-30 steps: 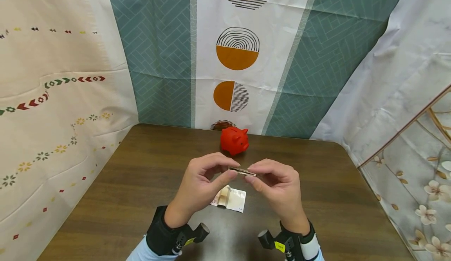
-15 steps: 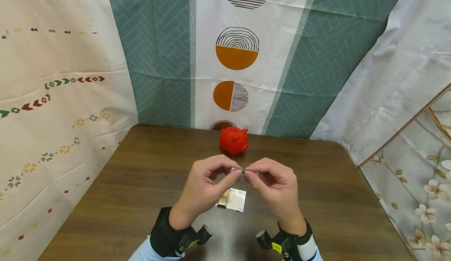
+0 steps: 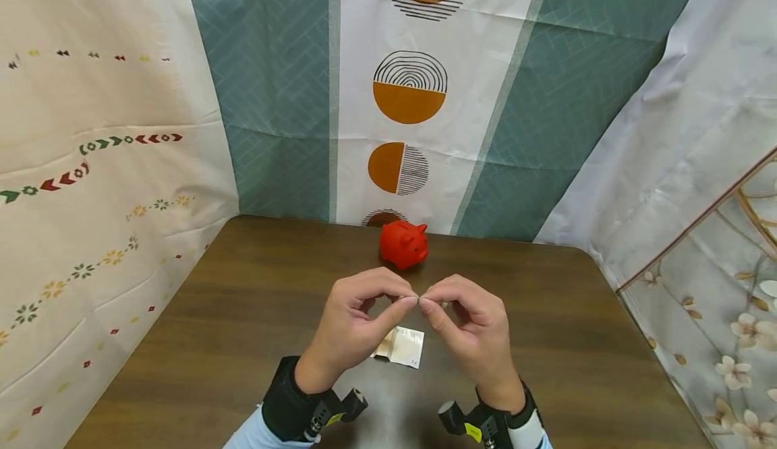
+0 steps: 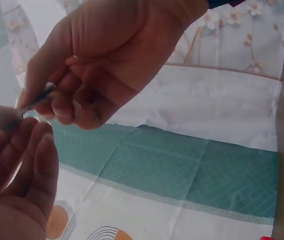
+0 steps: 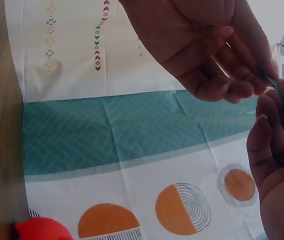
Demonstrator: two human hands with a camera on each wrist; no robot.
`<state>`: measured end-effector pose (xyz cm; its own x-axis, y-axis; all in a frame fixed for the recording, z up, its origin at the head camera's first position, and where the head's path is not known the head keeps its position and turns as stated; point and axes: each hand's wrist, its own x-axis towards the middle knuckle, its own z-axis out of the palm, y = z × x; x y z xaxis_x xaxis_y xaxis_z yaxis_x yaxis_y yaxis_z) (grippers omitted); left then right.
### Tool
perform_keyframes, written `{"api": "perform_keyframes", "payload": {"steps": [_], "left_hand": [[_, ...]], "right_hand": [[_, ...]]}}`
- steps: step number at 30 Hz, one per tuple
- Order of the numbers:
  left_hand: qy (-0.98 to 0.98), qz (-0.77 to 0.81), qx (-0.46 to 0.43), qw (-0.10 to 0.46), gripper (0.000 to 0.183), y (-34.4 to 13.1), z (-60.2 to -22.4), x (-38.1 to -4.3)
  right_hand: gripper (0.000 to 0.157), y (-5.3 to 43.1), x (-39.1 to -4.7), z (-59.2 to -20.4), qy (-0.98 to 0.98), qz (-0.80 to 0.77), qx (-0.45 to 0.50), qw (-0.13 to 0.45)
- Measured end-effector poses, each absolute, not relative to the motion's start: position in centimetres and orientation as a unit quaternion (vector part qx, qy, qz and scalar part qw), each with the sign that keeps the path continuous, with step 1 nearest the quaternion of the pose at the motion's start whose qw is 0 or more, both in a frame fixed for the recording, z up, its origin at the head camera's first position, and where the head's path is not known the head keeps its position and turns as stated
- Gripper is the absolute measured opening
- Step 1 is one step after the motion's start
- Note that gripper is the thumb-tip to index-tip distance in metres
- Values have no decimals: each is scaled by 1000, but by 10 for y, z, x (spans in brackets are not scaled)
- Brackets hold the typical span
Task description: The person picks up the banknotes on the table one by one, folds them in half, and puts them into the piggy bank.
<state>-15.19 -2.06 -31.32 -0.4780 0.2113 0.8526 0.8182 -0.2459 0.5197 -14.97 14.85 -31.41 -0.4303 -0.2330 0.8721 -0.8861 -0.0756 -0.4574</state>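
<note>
In the head view both hands meet over the middle of the table. My left hand (image 3: pixel 358 317) and my right hand (image 3: pixel 470 317) each pinch a small folded banknote (image 4: pixel 40 97) between thumb and forefinger. Fingers hide most of it in the head view; from the left wrist it looks like a thin dark strip seen edge-on. The fingertips of the two hands sit close together along it. Below them on the table lies a second, creased pale banknote (image 3: pixel 408 348), its left part covered by the left hand.
A red piggy bank (image 3: pixel 403 245) stands beyond the hands, near the far edge of the brown wooden table (image 3: pixel 261 287). Patterned curtains (image 3: pixel 279 98) hang behind the table and at both sides. Each wrist wears a black camera band (image 3: pixel 285 395).
The hands have drawn closer together, and their fingertips now cover nearly all of the folded banknote, which showed plainly a second ago. The piggy bank and the banknote on the table stay put.
</note>
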Motion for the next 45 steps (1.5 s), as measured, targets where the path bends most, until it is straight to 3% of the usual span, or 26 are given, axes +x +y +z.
{"api": "perform_keyframes", "payload": {"steps": [20,30,38,45], "left_hand": [[-536,-644,-476,267,9,-19,-315,-156],[-577,-675,-423,182,24,-22,-319,-152],[-570,-653,-442,232,29,-18,-316,-152],[-566,-653,-445,234,30,-19,-315,-153]], "right_hand": [[6,159,-150,-317,-596,608,446,274],[12,161,-155,-328,-547,684,429,222],[20,155,-156,-325,-562,659,442,235],[20,155,-154,-324,-574,652,435,238]]}}
